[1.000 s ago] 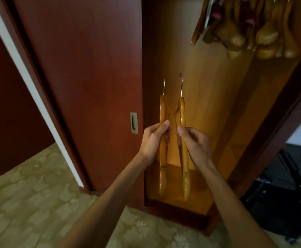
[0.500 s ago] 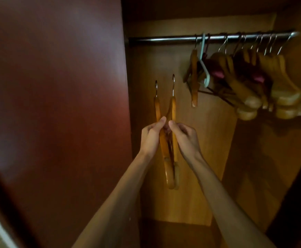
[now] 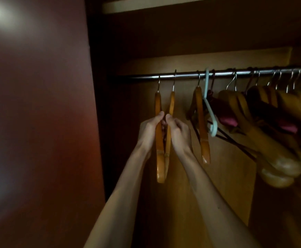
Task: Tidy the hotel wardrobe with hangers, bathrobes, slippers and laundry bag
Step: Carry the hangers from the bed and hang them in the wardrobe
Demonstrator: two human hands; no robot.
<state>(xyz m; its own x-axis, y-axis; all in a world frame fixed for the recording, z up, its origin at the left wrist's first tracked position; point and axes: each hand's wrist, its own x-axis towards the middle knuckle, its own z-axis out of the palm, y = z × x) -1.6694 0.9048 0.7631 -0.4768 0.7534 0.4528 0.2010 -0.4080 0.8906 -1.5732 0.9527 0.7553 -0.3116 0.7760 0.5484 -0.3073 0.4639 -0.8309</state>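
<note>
Two slim amber wooden hangers (image 3: pixel 161 140), one gripped in each hand (left (image 3: pixel 148 130), right (image 3: pixel 177 133)), best lifted level until both hooks seat over the chrome rail (image 3: pixel 182 75).

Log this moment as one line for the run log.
left hand: grips left hanger | right hand: grips right hanger | hooks: at rail | seating: cannot tell
</note>
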